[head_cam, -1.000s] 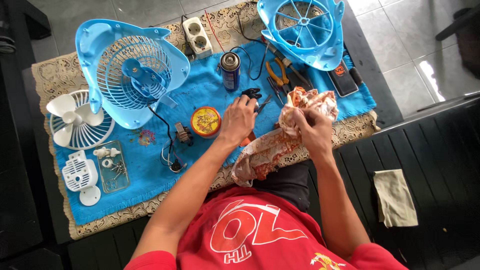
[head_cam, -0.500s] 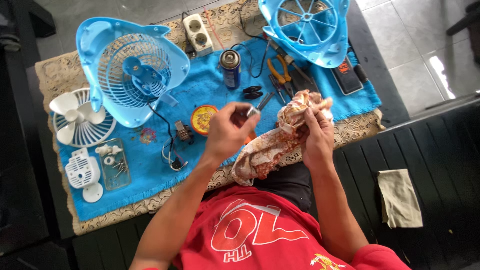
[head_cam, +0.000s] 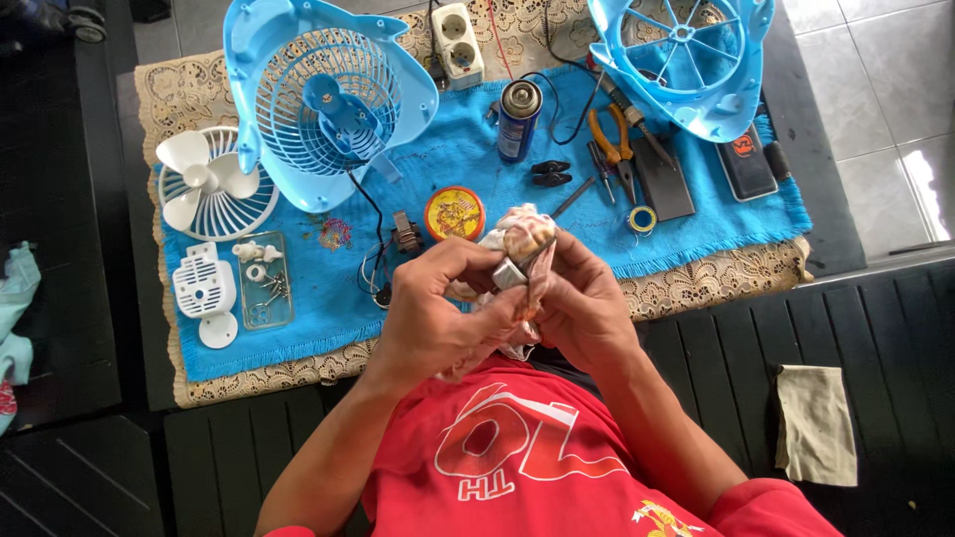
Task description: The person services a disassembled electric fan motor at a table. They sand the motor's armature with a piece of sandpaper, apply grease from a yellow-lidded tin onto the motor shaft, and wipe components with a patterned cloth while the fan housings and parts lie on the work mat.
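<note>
Patterned rag point(head_cam: 517, 234): soft woven cloth, matt, crumpled around a small grey metal part point(head_cam: 508, 273) with a dull sheen. Towel point(head_cam: 477, 169): blue terry cloth, rough nap, laid over a beige lace mat point(head_cam: 716, 283). Fan housing point(head_cam: 328, 99): light blue plastic, smooth and slightly glossy. Fan blade point(head_cam: 204, 179): white glossy plastic. Spray can point(head_cam: 517, 119): metal, shiny top.

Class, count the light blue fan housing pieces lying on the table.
2. One blue grille shell with the motor mount lies at the table's upper left, beside the white fan blade. The other blue shell lies at the upper right, above the pliers. None seems hidden.
</note>
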